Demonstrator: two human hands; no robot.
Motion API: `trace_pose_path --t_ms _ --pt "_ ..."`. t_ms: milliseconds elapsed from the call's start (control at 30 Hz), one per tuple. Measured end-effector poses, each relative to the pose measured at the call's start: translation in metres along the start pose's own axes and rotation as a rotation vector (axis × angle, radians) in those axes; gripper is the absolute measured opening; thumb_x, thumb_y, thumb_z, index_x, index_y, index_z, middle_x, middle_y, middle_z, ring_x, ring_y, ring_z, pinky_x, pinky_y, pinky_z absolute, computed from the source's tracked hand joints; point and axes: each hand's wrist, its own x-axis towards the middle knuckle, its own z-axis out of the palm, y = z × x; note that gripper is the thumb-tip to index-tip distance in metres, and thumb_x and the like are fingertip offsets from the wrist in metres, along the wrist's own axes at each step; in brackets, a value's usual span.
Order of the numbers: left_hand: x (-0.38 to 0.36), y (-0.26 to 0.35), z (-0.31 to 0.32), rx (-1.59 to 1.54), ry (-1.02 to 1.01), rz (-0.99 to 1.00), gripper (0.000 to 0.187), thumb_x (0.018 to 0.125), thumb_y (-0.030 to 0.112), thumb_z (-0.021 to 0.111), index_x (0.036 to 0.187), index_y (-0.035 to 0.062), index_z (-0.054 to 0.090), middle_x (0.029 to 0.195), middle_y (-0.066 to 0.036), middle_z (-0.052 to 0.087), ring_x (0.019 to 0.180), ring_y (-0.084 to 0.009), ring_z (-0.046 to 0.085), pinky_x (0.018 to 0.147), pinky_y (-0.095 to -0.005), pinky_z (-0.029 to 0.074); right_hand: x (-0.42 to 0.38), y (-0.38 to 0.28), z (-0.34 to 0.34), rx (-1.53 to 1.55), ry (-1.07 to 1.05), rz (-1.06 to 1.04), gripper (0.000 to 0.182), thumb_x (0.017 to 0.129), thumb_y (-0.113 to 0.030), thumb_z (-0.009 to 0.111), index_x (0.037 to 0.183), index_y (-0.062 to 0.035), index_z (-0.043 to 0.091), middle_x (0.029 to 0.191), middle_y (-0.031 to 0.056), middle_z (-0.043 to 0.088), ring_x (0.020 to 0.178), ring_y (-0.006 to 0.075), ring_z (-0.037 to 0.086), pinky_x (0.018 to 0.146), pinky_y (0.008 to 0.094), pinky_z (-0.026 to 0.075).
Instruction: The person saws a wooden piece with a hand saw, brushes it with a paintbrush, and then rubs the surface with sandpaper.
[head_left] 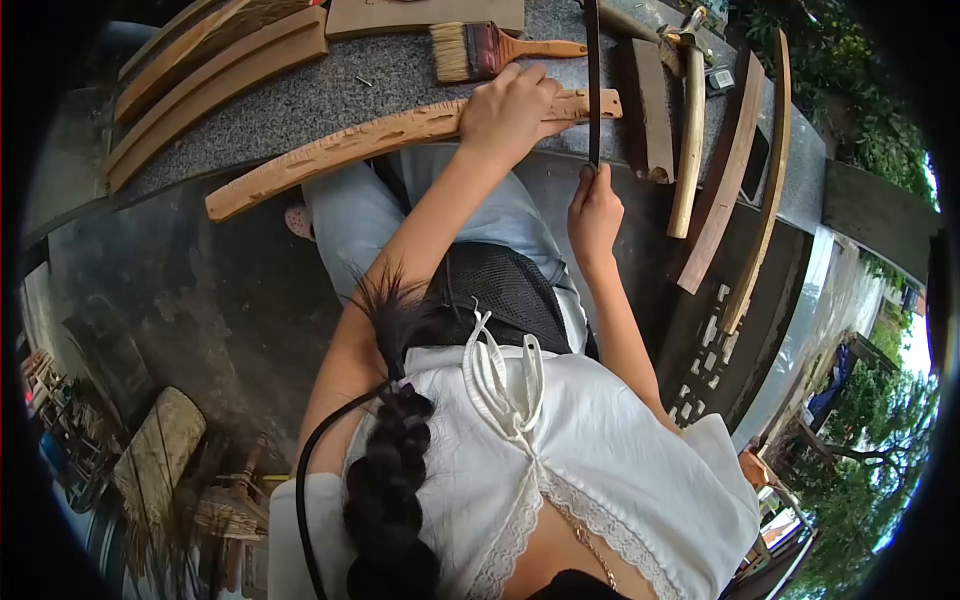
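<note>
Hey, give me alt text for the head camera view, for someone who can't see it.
A person's left hand holds a curved wooden piece on a speckled tabletop, while the right hand grips a long dark tool near its end. Around them lie a brush and more wooden pieces.

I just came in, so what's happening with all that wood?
Someone's left grip holds a curved, pitted piece of wood at a grey bench. The right grip holds a long, thin, dark tool by the wood's right end; whether they touch, I can't tell. A brush and other wooden pieces lie nearby.
</note>
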Motion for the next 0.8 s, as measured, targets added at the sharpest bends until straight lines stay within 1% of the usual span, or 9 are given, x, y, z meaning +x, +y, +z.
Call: trace_pose_path --t_ms 100,167,200,267,367,467,567,667,800 --pt "0.001 0.002 0.001 -0.029 0.025 -0.014 0.043 0.068 0.049 0.075 0.097 0.0174 0.070 0.091 0.004 0.061 0.093 -0.0169 0.063 0.071 -0.0347 0.057 -0.049 0.047 0.003 -0.066 0.010 -0.024 0.009 0.095 -0.012 0.053 0.095 -0.0037 0.051 0.062 0.0172 0.059 0.053 0.0385 0.059 0.046 0.0452 0.044" --pt "0.000 0.000 0.001 -0.016 0.010 -0.002 0.044 0.067 0.047 0.075 0.098 0.0165 0.070 0.090 0.003 0.061 0.093 -0.0167 0.063 0.070 -0.0344 0.057 -0.092 0.076 0.004 -0.106 -0.070 0.004 0.009 0.094 -0.012 0.053 0.095 -0.0037 0.051 0.062 0.0175 0.059 0.054 0.0385 0.060 0.046 0.0454 0.044" --pt "0.001 0.000 -0.001 -0.014 0.013 -0.002 0.044 0.067 0.047 0.075 0.098 0.0165 0.070 0.090 0.003 0.061 0.093 -0.0167 0.063 0.070 -0.0344 0.057 -0.087 0.074 0.005 -0.105 -0.068 0.001 0.009 0.094 -0.012 0.053 0.095 -0.0037 0.051 0.062 0.0175 0.059 0.054 0.0385 0.060 0.046 0.0454 0.044" --pt "0.001 0.004 -0.005 -0.046 0.028 0.012 0.037 0.065 0.036 0.080 0.087 0.0087 0.068 0.092 0.000 0.061 0.093 -0.0190 0.063 0.071 -0.0337 0.058 -0.066 0.053 -0.001 -0.062 -0.059 -0.015 0.009 0.095 -0.013 0.052 0.093 -0.0038 0.051 0.062 0.0183 0.059 0.055 0.0393 0.059 0.047 0.0461 0.044" --pt "-0.002 0.002 -0.001 0.001 0.049 0.026 0.044 0.065 0.044 0.077 0.095 0.0130 0.070 0.088 0.002 0.061 0.090 -0.0163 0.063 0.070 -0.0327 0.057 0.007 -0.006 -0.009 -0.005 -0.048 0.022 0.011 0.096 -0.013 0.050 0.091 -0.0037 0.049 0.062 0.0192 0.058 0.055 0.0403 0.059 0.047 0.0472 0.044" --pt "-0.003 0.003 -0.003 -0.003 0.055 0.016 0.043 0.065 0.043 0.078 0.094 0.0126 0.069 0.089 0.002 0.061 0.090 -0.0164 0.063 0.070 -0.0319 0.058 -0.008 0.005 -0.004 -0.006 -0.060 0.023 0.013 0.097 -0.014 0.049 0.089 -0.0036 0.048 0.062 0.0199 0.058 0.055 0.0411 0.058 0.047 0.0477 0.043" --pt "-0.002 0.003 -0.004 0.013 0.013 0.013 0.042 0.065 0.042 0.078 0.095 0.0130 0.069 0.092 0.002 0.063 0.092 -0.0166 0.063 0.070 -0.0317 0.058 -0.088 0.069 0.005 -0.063 -0.003 -0.025 0.011 0.096 -0.013 0.050 0.090 -0.0036 0.049 0.062 0.0191 0.058 0.054 0.0398 0.059 0.047 0.0469 0.043" --pt "-0.001 0.003 -0.004 0.028 -0.013 0.015 0.043 0.066 0.042 0.078 0.096 0.0129 0.070 0.093 0.003 0.063 0.093 -0.0162 0.063 0.071 -0.0319 0.058 -0.085 0.063 -0.006 -0.079 -0.087 -0.004 0.010 0.096 -0.012 0.050 0.091 -0.0035 0.049 0.062 0.0183 0.059 0.054 0.0389 0.059 0.047 0.0465 0.044" --pt "-0.004 0.002 -0.001 0.026 0.066 0.045 0.043 0.066 0.042 0.078 0.096 0.0124 0.070 0.091 0.003 0.062 0.091 -0.0156 0.063 0.070 -0.0317 0.058 0.002 -0.004 -0.009 -0.003 -0.047 -0.016 0.011 0.096 -0.012 0.050 0.091 -0.0032 0.049 0.062 0.0188 0.059 0.054 0.0395 0.059 0.047 0.0471 0.044"
